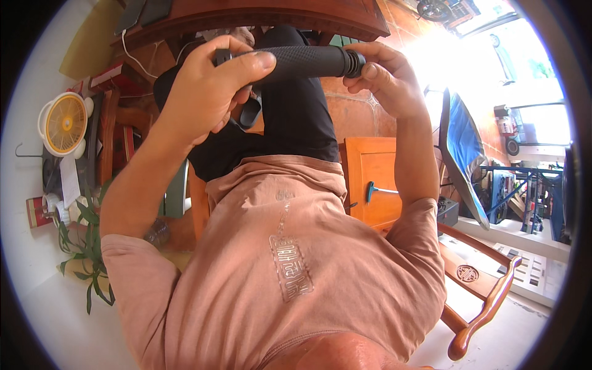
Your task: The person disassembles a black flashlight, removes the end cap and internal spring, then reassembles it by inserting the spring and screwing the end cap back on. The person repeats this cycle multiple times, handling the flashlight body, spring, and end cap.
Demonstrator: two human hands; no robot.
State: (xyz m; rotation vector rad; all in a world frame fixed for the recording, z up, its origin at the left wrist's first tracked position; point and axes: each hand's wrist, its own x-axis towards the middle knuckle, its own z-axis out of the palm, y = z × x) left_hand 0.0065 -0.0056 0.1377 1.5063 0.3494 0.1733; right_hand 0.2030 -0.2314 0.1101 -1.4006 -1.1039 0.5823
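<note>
A black cylindrical handle with a knurled grip (pixel 303 61) is held level in front of me, above my lap. My left hand (pixel 217 78) is wrapped around its left end, the thumb pressed along the textured surface. At the other end, a dark coil spring (pixel 354 64) shows between the handle's rim and a black end piece. The fingers and thumb of my right hand (pixel 386 76) pinch that end piece. A blue T-handle hex key (pixel 371 191) lies on an orange wooden seat (pixel 356 162) beside my right hip, below my right forearm.
Ahead is a dark red wooden table (pixel 259 14) with a white cable (pixel 134 60) hanging from it. To the left stand a yellow and white fan (pixel 67 123) and a leafy plant (pixel 90 249). A blue folding chair (pixel 462 138) and a wooden armrest (pixel 485 305) are on the right.
</note>
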